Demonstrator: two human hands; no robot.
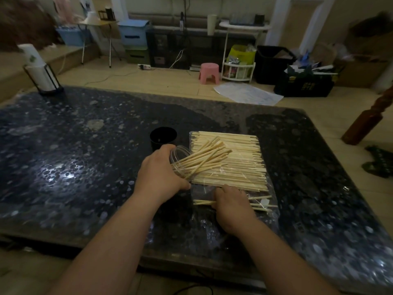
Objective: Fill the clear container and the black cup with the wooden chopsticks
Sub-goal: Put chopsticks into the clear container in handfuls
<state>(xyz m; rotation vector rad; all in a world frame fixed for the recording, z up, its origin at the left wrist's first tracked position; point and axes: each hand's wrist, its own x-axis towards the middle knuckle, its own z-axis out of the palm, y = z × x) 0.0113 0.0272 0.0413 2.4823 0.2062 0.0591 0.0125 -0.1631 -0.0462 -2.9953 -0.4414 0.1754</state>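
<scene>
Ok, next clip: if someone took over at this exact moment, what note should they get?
Left hand: grips the clear container, tilted to the right, with a bundle of chopsticks sticking out of its mouth.
Right hand: lies over a few loose chopsticks at the near edge of the plastic wrapper; grip hidden.
Black cup: upright behind the container, no chopsticks showing.
Chopstick pile: large, on the wrapper.
Done: container partly filled.
Left: finish it, then fill the cup.
</scene>
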